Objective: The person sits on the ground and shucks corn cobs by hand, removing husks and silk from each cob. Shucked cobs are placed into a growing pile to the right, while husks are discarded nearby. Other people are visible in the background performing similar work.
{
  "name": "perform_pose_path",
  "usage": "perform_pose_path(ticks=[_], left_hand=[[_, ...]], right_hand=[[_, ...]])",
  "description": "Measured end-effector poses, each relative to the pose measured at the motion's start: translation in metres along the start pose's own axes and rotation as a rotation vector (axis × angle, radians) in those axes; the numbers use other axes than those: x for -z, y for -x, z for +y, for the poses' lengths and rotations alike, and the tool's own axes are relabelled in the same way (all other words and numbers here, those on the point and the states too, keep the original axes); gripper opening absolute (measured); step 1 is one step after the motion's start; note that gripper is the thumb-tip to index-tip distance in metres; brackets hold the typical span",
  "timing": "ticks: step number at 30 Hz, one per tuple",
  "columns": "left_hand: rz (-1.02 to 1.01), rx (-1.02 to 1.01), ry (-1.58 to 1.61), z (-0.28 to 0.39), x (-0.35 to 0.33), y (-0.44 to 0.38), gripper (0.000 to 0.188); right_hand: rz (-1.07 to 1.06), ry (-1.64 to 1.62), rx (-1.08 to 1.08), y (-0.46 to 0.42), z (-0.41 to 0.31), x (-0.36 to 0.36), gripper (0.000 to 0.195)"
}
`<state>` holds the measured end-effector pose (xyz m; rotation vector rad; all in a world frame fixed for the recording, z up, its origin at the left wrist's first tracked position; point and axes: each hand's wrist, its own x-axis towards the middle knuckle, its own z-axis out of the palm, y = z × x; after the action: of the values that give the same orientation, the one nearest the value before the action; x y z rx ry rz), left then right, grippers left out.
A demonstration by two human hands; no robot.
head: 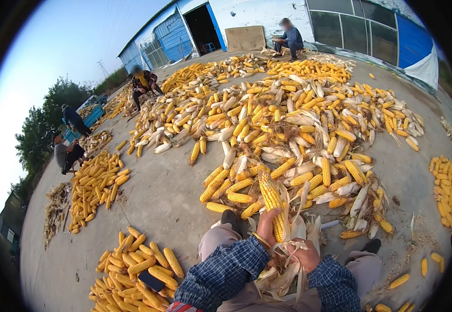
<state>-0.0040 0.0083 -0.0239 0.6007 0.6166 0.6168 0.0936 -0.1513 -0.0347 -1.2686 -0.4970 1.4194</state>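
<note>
My left hand (268,228) is closed around the lower part of a yellow corn cob (271,199), which points up and away from me. A bracelet circles that wrist. Close beside it, my right hand (304,254) grips the pale husk (297,230) at the cob's base, and strips of husk fan out over the fingers. More loose husks (278,279) lie between my legs, under both hands. Just beyond the held cob spreads a large heap of corn (288,136), some cobs bare and some still in their husks.
Bare cobs form a pile (132,269) at lower left, with a dark phone (150,280) on it. Another cob pile (97,187) lies farther left, another (444,187) at far right. Several people sit or stand beyond, one on a stool near the wall (288,39). A blue cart (93,116) stands at left.
</note>
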Motion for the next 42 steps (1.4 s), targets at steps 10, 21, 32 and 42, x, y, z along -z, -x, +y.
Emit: perform_pose_path(ticks=[10,21,32,42], left_hand=[[-0.171,0.122,0.286,-0.005,0.015,-0.007,0.037],[-0.291,0.24,0.454,0.006,-0.009,0.006,0.041],[-0.263,0.1,0.396,0.008,-0.009,0.009,0.044],[-0.245,0.085,0.339,0.006,-0.002,0.001,0.047]], right_hand=[[-0.133,0.055,0.168,0.006,-0.012,-0.008,0.024],[-0.362,-0.384,0.072,0.005,-0.016,-0.003,0.032],[-0.274,-0.169,0.173,0.008,-0.024,0.0,0.022],[-0.093,0.255,0.393,0.006,-0.023,0.0,0.026]])
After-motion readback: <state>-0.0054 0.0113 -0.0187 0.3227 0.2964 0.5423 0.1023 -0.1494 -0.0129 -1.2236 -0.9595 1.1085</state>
